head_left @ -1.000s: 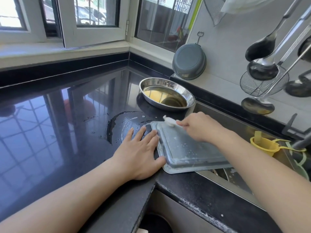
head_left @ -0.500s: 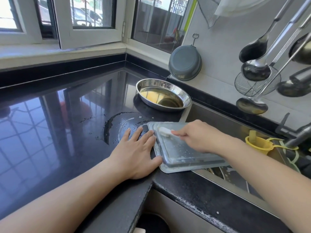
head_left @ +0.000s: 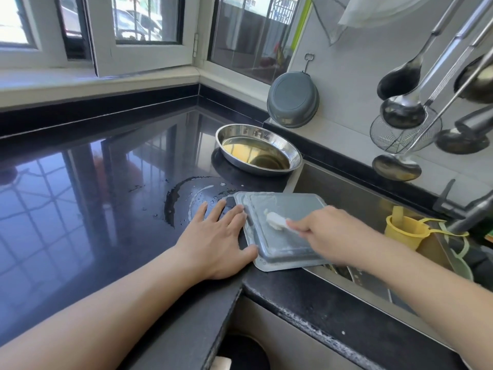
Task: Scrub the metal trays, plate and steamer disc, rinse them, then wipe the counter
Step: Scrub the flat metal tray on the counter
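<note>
A rectangular metal tray [head_left: 282, 209] lies upside down across the counter edge and the sink rim, its bottom dull with soapy film. My left hand [head_left: 216, 241] lies flat on the black counter [head_left: 88, 209], fingers straight, thumb and fingertips against the tray's left edge. My right hand [head_left: 328, 233] grips a small white brush [head_left: 276, 221] whose bristles press on the tray's bottom near the middle. A round steel plate [head_left: 257, 149] sits on the counter behind the tray.
The steel sink [head_left: 344, 193] runs to the right, with a yellow cup-like strainer [head_left: 402, 228] and a tap [head_left: 469, 212] at its far side. Ladles and a wire skimmer [head_left: 402, 129] hang on the wall. A grey basin [head_left: 293, 100] leans there. A water ring [head_left: 181, 198] wets the counter.
My right hand has drawn the brush back from the tray's far left corner toward its middle. My left hand stays put against the tray's edge.
</note>
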